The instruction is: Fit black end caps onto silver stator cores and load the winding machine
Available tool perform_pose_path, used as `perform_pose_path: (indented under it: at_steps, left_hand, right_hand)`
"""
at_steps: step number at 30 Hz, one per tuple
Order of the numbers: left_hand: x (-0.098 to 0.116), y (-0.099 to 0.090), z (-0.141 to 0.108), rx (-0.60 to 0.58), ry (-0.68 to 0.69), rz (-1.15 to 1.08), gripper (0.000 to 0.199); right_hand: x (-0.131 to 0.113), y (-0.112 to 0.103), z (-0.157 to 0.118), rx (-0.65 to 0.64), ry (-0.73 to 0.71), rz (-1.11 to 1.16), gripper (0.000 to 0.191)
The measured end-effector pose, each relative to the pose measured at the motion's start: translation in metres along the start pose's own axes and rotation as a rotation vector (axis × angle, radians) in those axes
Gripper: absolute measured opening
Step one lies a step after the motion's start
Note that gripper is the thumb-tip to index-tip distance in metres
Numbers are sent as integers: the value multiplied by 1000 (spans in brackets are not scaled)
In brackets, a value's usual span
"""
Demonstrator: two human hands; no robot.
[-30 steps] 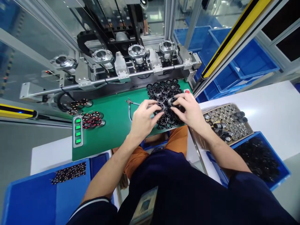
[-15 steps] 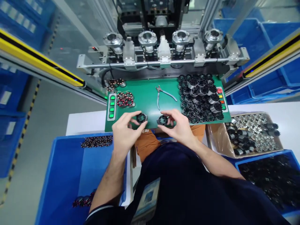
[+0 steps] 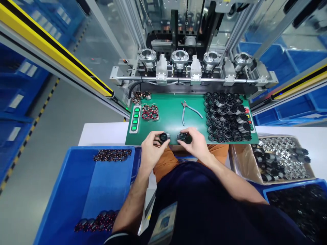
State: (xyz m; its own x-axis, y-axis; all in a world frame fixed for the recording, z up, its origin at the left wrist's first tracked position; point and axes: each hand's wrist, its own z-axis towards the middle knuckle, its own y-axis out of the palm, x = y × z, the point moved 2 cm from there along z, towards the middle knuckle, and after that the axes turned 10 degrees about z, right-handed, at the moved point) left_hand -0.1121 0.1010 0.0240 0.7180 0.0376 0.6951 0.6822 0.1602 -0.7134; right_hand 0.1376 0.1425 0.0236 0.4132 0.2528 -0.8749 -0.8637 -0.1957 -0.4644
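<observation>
One broad stretch of green surface runs along the middle of the desk [image 3: 171, 120], from the red-wound coils [image 3: 150, 114] near the left edge to the stack of black cores [image 3: 224, 117] taking up most of the right end. The pliers [image 3: 185, 104] lie in that stretch, handles spread toward the front edge, nearer the stack than the coils. Copper-wound coils [image 3: 146, 95] sit at the back left corner. At the front edge, near its middle, a narrow gap parts the two hands. The left hand [image 3: 150, 148] pinches a dark core [image 3: 165, 137] between thumb and fingers, opened only as wide as the piece; the right hand [image 3: 196, 141] pinches a second core [image 3: 182, 136] likewise. Whether either touches the desk cannot be told.
</observation>
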Motion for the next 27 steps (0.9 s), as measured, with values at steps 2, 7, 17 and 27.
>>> perform_pose_path:
  at_steps: [2,7,17,27]
  left_hand:
    - [4,-4,3,36,16,-34,34]
    - [20,-25,10,57,113,-39,26]
    - [4,0,19,-9,103,97,28]
    - [0,-22,38,92,203,138,29]
  right_hand:
    - [-9,-4,2,31,-25,14,24]
    - [-33,-23,2,56,-106,24,31]
    - [8,-7,0,78,-76,-42,30]
    - [-17,-24,24,-8,-214,-94,31]
